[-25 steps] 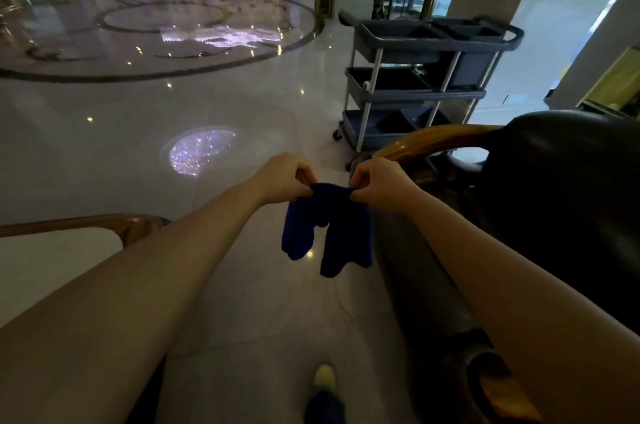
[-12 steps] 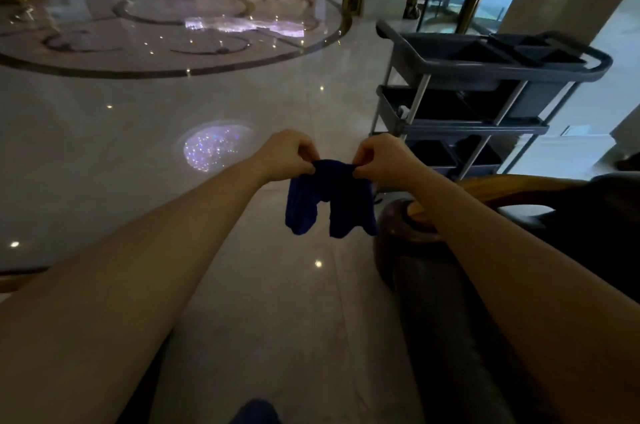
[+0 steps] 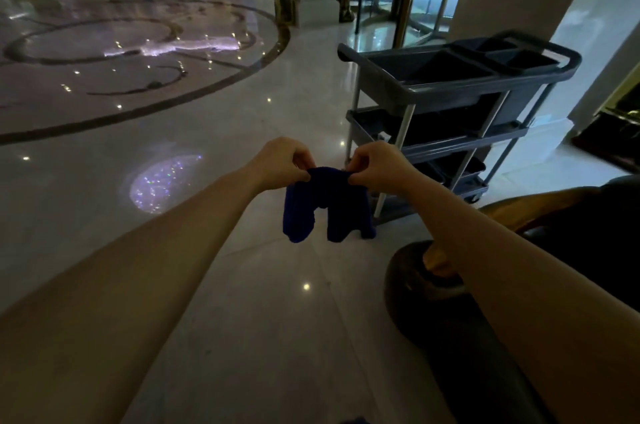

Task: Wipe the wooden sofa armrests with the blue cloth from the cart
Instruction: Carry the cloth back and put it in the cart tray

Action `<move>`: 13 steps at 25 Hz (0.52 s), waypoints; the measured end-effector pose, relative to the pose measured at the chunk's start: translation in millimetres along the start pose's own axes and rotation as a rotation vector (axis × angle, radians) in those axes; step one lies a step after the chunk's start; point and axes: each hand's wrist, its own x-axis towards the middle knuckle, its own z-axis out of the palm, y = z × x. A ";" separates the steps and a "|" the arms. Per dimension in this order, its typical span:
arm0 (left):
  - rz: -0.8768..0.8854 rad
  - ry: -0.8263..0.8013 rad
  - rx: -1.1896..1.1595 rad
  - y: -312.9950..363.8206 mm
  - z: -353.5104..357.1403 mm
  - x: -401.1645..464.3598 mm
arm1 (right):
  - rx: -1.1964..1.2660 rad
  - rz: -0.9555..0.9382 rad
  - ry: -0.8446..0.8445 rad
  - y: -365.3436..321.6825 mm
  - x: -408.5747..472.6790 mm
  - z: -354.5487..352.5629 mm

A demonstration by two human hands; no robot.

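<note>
Since half a second ago your view has lifted a little: the cart (image 3: 446, 101) now stands fuller in frame and the armrest (image 3: 498, 212) has slid lower right. Your left hand (image 3: 282, 162) and right hand (image 3: 377, 167) both pinch the top edge of the cloth (image 3: 325, 204) between thumb and curled fingers, close together. It hangs in mid-air in two drooping folds over the floor (image 3: 242, 302), just in front of the cart, apart from the armrest.

open floor (image 3: 145, 250) left, cart (image 3: 450, 91) ahead right, sofa armrest (image 3: 433, 271) low right
</note>
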 end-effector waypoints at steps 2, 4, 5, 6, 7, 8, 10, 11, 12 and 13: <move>0.022 -0.025 0.007 -18.4 -16.6 44.9 | -0.008 0.031 0.007 4.5 45.0 -0.2; 0.045 -0.048 0.024 -34.8 -26.7 91.3 | -0.020 0.060 0.020 15.2 88.5 -1.0; 0.054 -0.054 0.025 -41.5 -31.1 116.3 | -0.023 0.073 0.029 22.8 110.5 -2.8; 0.064 -0.055 0.023 -47.1 -34.3 138.1 | -0.026 0.080 0.038 30.0 129.2 -4.6; 0.075 -0.056 0.017 -52.6 -37.2 162.0 | -0.032 0.088 0.048 38.2 150.4 -7.3; 0.092 -0.055 0.010 -57.5 -39.4 183.7 | -0.031 0.094 0.058 46.5 169.9 -10.4; 0.116 -0.056 -0.008 -66.3 -45.5 237.9 | -0.016 0.129 0.086 65.8 217.3 -21.7; 0.126 -0.064 -0.009 -68.4 -48.7 263.2 | -0.020 0.151 0.098 74.5 238.2 -28.4; 0.141 -0.072 -0.003 -70.3 -52.6 290.7 | -0.031 0.168 0.108 83.3 260.1 -36.0; 0.156 -0.076 -0.002 -71.6 -58.4 318.9 | -0.041 0.177 0.119 91.1 282.6 -44.4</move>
